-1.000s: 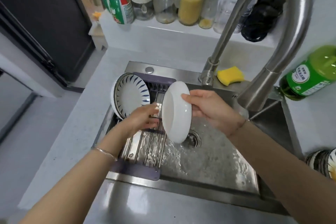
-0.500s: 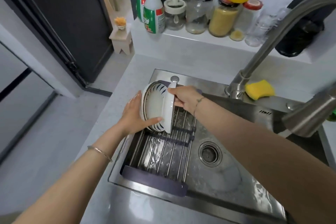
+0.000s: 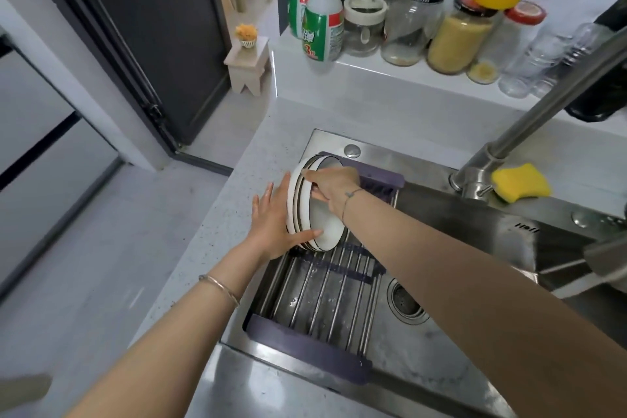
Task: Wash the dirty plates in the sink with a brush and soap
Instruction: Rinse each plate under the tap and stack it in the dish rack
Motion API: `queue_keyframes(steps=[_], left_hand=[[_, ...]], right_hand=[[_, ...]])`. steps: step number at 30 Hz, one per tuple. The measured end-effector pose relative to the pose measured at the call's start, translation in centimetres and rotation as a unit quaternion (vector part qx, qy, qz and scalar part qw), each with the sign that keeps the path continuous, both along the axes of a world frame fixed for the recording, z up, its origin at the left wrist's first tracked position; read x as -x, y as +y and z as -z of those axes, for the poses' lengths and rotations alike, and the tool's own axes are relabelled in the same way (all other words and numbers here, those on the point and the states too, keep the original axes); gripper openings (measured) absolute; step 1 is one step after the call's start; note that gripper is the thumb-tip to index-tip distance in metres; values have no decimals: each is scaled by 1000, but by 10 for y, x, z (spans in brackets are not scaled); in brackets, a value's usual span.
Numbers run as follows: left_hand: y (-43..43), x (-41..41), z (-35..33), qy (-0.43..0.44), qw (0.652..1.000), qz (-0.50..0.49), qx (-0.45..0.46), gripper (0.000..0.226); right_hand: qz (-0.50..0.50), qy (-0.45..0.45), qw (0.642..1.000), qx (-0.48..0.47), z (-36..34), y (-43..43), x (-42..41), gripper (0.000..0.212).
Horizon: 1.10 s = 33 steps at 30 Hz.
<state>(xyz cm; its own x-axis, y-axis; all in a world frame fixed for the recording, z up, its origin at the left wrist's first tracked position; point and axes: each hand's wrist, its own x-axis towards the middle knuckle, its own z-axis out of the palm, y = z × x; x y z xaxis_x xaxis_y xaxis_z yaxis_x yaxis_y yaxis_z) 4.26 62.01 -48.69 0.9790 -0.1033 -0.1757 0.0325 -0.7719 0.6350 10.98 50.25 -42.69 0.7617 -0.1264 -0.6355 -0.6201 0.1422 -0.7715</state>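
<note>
A small stack of white plates [image 3: 324,231] stands on edge at the far left end of the drying rack [image 3: 325,292] that spans the steel sink [image 3: 441,366]. My left hand [image 3: 271,219] lies flat against the stack's outer left side, thumb under its lower rim. My right hand [image 3: 334,185] grips the top rim of the nearest white plate, pressing it against the others. A yellow sponge [image 3: 520,181] lies by the tap base. No brush is in view.
The tap [image 3: 529,119] arches over the sink's right side. Two green-capped bottles [image 3: 320,10] and several jars [image 3: 458,30] line the back ledge. The sink drain [image 3: 407,302] is uncovered. A speckled counter [image 3: 217,231] runs left of the sink.
The white plate went from over the drain leftward onto the rack, against the blue-patterned plate. My left hand shifted to the stack's outer side. The view swung left.
</note>
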Motion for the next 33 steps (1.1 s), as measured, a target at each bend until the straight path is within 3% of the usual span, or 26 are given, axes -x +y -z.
queue_keyframes(steps=[5, 10, 14, 17, 21, 23, 26, 33], left_hand=[[3, -1, 7, -16, 1000, 3, 3, 118], [4, 0, 9, -22, 1000, 8, -1, 116], [0, 6, 2, -38, 999, -18, 26, 109], [-12, 20, -7, -100, 976, -104, 165, 90], [-39, 44, -20, -163, 947, -172, 216, 32], [-63, 56, -26, -146, 948, -147, 239, 10], [-101, 73, -26, -119, 953, -98, 261, 8], [-237, 120, -10, 42, 953, 55, 294, 6]], right_hand=[[6, -1, 999, -34, 0, 0, 4, 14], [21, -10, 999, -47, 7, 0, 8, 19], [-18, -14, 994, -104, 8, -10, 15, 37], [-43, -14, 987, -153, -1, -29, 31, 30], [-48, -36, 982, -181, -13, -73, 69, 28], [-43, -38, 982, -178, -14, -109, 97, 33], [-32, -30, 985, -165, -7, -166, 144, 39], [114, 17, 992, -48, -1, -314, 266, 17]])
